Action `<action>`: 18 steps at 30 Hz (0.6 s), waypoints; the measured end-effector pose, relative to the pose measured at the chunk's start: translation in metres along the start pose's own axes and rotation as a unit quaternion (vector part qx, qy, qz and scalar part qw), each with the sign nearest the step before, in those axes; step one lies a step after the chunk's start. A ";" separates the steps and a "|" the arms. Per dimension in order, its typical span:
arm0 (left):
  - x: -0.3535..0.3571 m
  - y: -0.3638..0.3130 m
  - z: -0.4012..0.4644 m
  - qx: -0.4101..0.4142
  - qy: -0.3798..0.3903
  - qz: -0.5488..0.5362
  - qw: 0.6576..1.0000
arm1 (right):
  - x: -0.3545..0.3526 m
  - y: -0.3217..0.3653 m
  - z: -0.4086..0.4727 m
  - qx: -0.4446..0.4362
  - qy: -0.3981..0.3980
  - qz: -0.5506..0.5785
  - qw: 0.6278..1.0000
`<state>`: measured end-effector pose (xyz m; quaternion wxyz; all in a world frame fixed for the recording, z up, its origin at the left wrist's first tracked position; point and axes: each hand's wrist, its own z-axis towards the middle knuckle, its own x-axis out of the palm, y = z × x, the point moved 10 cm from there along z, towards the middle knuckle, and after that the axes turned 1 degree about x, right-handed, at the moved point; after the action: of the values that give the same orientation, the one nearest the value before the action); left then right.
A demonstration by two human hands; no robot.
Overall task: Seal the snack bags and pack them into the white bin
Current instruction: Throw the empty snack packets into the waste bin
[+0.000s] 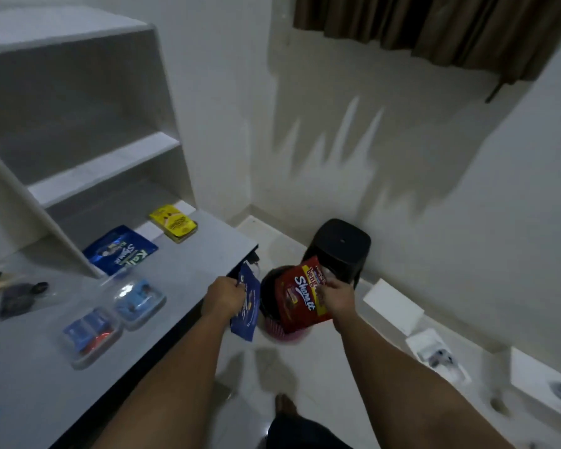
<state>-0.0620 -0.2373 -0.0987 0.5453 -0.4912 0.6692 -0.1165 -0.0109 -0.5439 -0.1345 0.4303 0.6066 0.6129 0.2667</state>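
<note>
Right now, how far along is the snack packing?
Done: nothing visibly packed; no white bin identifiable. In hand: left hand holds a blue bag, right hand a red bag. Left: blue pouch, yellow pack and two clear packs on the counter.

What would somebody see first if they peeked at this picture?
Probably the red snack bag in the right hand, held over a dark basket on the floor. Next, the blue bag in the left hand, beside the grey table's edge.
</note>
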 end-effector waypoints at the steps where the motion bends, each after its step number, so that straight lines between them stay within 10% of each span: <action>1: 0.012 0.001 0.003 -0.003 0.011 0.007 1.000 | -0.005 -0.012 0.002 0.006 -0.009 -0.018 1.000; 18: 0.160 -0.027 0.149 -0.110 0.072 0.029 0.991 | -0.006 -0.041 0.179 0.087 -0.023 -0.137 0.986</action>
<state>0.0906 -0.3200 -0.2349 0.4416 -0.5188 0.7294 -0.0620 0.1194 -0.5900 -0.2552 0.4223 0.5584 0.7009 0.1367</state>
